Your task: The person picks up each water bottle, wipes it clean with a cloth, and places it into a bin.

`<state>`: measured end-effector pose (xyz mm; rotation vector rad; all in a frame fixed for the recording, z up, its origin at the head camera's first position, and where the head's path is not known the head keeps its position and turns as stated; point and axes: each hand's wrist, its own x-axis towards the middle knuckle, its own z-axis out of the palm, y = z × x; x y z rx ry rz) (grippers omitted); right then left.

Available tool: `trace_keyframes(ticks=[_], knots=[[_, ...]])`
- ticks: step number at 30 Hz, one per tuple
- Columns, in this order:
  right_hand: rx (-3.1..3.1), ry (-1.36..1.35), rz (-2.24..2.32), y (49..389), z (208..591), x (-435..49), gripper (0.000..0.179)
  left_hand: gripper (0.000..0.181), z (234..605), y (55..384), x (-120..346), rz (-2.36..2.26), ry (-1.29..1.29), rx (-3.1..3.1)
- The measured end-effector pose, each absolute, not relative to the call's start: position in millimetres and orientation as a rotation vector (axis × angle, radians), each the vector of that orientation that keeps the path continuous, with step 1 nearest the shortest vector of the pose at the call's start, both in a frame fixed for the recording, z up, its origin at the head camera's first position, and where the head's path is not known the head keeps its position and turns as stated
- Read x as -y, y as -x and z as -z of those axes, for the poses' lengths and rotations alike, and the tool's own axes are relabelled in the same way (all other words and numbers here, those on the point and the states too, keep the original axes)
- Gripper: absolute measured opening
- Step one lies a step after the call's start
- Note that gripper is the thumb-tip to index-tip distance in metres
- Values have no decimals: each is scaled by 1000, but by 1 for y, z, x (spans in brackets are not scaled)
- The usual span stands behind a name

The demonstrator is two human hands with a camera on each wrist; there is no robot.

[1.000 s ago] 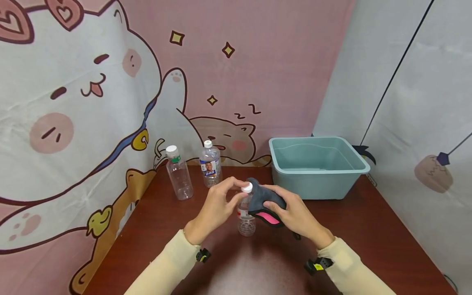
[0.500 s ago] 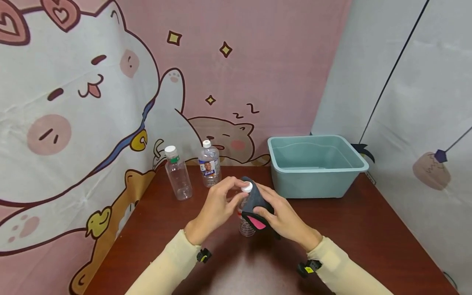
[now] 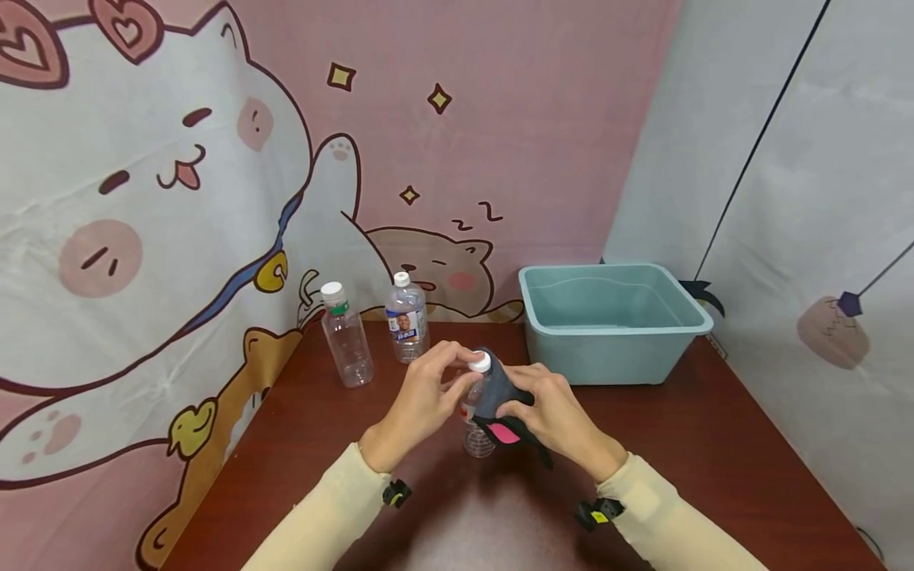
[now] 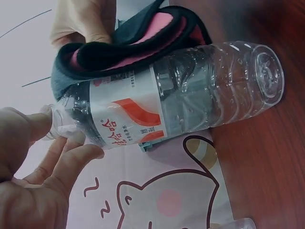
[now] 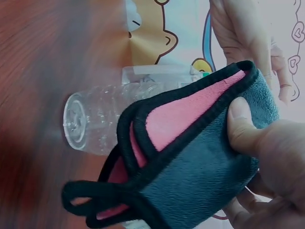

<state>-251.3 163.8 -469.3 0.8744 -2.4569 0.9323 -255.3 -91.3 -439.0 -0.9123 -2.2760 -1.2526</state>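
Note:
In the middle of the head view, my left hand pinches the white cap of a clear plastic water bottle. The bottle stands nearly upright, and a white label with red print wraps its side. Whether its base touches the table I cannot tell. My right hand grips a folded grey cleaning cloth and presses it to the bottle's right side. Pink lining and a black edge with a loop show on the cloth, which hides part of the bottle in the head view.
Two more clear bottles stand at the back left of the brown table: one with a green neck band, one with a blue label. A pale blue-green plastic bin sits at the back right, before a cartoon-printed curtain.
My right hand has moved left with the cloth, over the bottle's front, and then shifted slightly; the cloth's folds hang differently now. My left hand stays at the cap.

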Motion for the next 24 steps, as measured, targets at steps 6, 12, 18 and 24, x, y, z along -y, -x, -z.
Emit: trace_keyframes(ticks=[6,12,18,24], knots=[[2547,-850,-931,254,479,-165,46,30,439,256,91,1264,923,2262],[2617,-879,-957,257,490,-167,34,30,440,255,90,1287,928,2264],[2688,-932,-906,263,500,-170,19,30,440,255,90,1277,933,2260],[2731,-967,-817,268,514,-169,15,29,438,255,89,1287,937,2283]])
